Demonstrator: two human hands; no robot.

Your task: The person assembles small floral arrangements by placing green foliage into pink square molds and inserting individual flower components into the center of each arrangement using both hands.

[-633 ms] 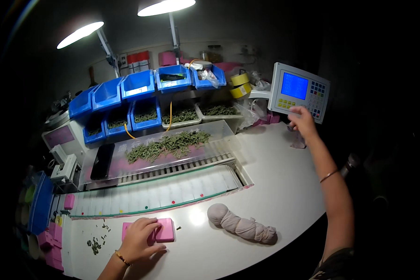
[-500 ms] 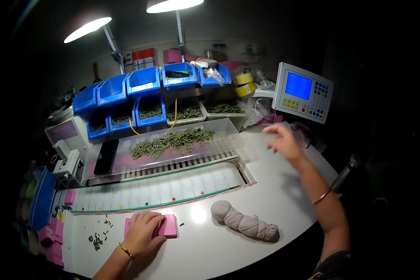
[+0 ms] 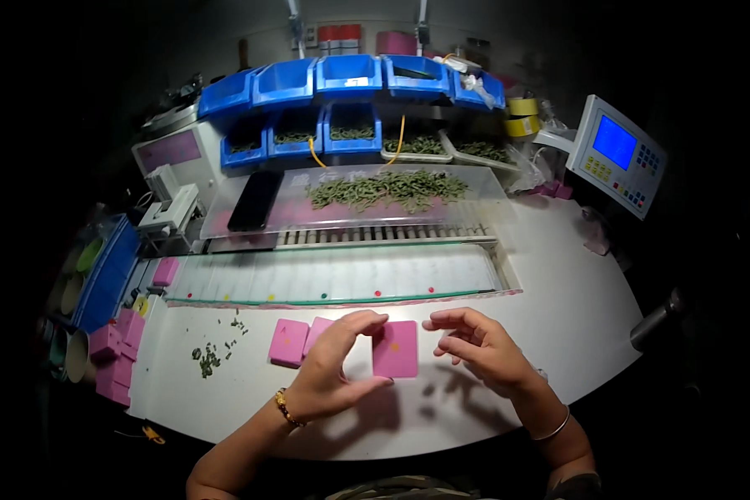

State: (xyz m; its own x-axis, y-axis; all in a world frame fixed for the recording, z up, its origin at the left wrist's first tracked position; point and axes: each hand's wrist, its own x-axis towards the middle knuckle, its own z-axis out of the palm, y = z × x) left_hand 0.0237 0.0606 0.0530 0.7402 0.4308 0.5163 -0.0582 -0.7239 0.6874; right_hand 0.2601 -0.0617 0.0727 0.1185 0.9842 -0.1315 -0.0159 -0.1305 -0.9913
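My left hand (image 3: 335, 360) grips a flat pink box (image 3: 396, 350) between thumb and fingers, over the white tabletop near its front edge. To the right of that box, my right hand (image 3: 481, 350) has its fingers curled but apart, with nothing in them; a gap separates it from the box. Two more pink boxes lie beside my left hand: one in plain sight (image 3: 289, 342), the other (image 3: 315, 333) partly covered by the hand. Small green pieces (image 3: 209, 359) are scattered on the table farther left.
Behind the hands runs a white strip (image 3: 333, 271) with coloured dots. Beyond it, a clear tray (image 3: 483, 196) holds dried green twists and a black phone (image 3: 256, 201). Blue bins (image 3: 348, 77) stand at the back, a control panel (image 3: 621, 154) at right, stacked pink boxes (image 3: 118, 367) at left.
My left hand now holds up a pink box. My right hand has come from the far right to beside it. The grey cloth bundle no longer shows. The whole view has shifted.
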